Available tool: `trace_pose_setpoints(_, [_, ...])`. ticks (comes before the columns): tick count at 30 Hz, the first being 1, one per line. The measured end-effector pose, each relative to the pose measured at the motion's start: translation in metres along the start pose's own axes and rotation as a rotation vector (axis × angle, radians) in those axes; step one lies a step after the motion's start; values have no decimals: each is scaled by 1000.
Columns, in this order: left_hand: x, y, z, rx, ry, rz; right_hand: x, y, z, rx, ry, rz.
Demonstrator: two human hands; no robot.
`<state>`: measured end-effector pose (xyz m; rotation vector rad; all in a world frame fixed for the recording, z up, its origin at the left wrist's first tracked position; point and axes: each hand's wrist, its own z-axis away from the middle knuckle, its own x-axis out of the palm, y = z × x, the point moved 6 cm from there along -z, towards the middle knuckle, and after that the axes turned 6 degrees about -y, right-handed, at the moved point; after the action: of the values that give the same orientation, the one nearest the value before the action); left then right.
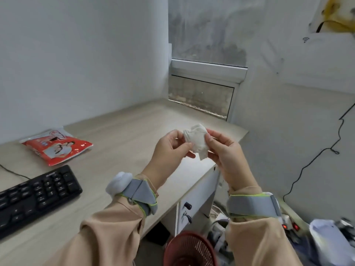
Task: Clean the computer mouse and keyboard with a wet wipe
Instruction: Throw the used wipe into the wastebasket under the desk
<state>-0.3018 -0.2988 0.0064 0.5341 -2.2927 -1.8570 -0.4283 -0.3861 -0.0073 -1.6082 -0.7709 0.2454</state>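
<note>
White wet wipe (196, 141) crumpled | pinched between left hand (169, 148) and right hand (224, 152) | above desk edge (209, 167)

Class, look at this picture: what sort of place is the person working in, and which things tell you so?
Probably a small home office or study corner. A black keyboard lies on a wooden desk with drawers, and a power strip with cables sits on the floor beside it.
</note>
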Motion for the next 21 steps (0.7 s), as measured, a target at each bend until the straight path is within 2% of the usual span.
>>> trace_pose_setpoints(5, [45, -36, 5, -18, -24, -107, -55, 37, 21, 82, 81, 62])
trace_pose_setpoints(12, [108, -103, 21, -50, -94, -308, -118, 117, 60, 327, 191, -7])
trace_pose_setpoints(21, [122, -245, 81, -727, -376, -260, -142, 242, 140, 713, 255, 0])
